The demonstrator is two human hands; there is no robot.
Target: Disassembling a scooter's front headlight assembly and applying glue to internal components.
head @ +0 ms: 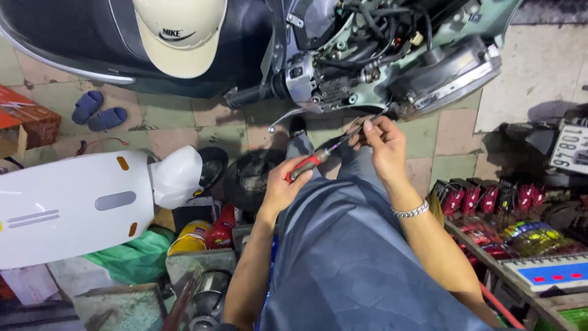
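Head view, looking down over grey trousers onto a tiled floor. Left hand wrapped around the red handle of a screwdriver, fingers clamped on the grip, shaft angled up and to the right. Right hand, wearing a silver bracelet, raised just beside the screwdriver tip, fingers pinched together on a small dark part too small to identify. Both hands held close below the opened handlebar housing of a scooter, with exposed wiring, a brake lever and the headlight unit to the right. Cream cap resting on the black seat. White body panel lying at left, blue sandals beyond it, red packaged goods on a shelf at right. Judged good practice here: tip seated squarely in the part before turning, pinch kept firm and steady, handle rotated from the wrist, work kept low over the lap so that a dropped piece stays recoverable.
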